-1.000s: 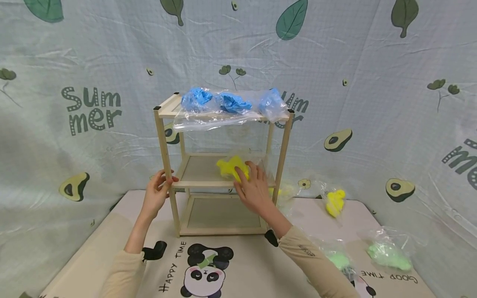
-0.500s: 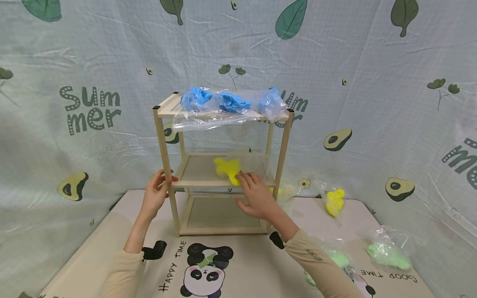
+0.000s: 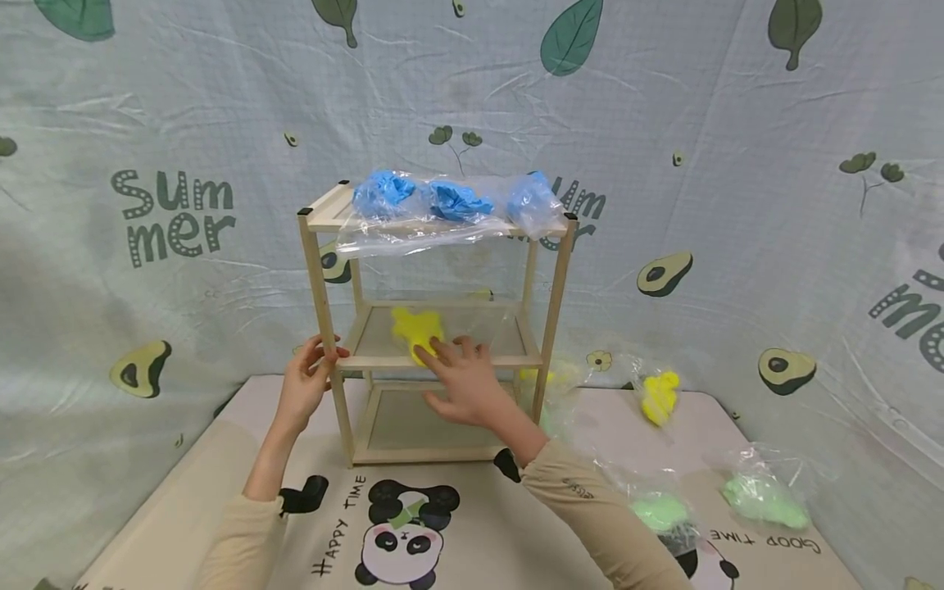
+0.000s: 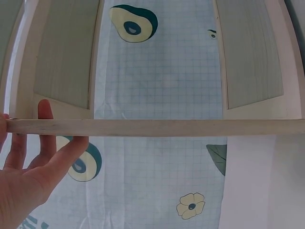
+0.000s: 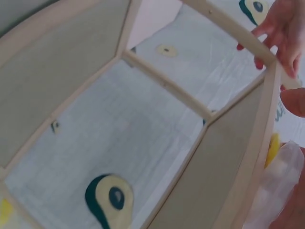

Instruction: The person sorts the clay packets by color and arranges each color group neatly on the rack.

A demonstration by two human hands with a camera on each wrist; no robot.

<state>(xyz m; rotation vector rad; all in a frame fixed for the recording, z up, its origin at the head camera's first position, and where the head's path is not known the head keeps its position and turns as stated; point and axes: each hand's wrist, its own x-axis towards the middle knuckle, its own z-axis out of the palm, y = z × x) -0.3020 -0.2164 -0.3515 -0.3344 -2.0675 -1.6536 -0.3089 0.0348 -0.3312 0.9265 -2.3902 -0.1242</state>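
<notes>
A wooden rack (image 3: 558, 295) with three levels stands on the table. My left hand (image 3: 305, 389) holds its left front post at middle-shelf height; in the left wrist view the fingers reach behind the post (image 4: 157, 128). On the middle shelf (image 3: 479, 361) lies a soft-looking yellow lump in a clear plastic bag (image 3: 419, 329). My right hand (image 3: 472, 389) is at the shelf's front edge, fingers spread, with the fingertips touching the lump's lower right side. In the right wrist view only a bit of the yellow (image 5: 273, 150) shows past the rack frame.
Crumpled blue pieces in clear plastic (image 3: 459, 201) lie along the top shelf. To the right on the table are another bagged yellow lump (image 3: 659, 399) and bagged green lumps (image 3: 767, 500). A printed curtain (image 3: 737, 246) hangs close behind the rack.
The bagged yellow lump has slid left along the middle shelf, and my right hand has moved left with it. My left hand stays at the post.
</notes>
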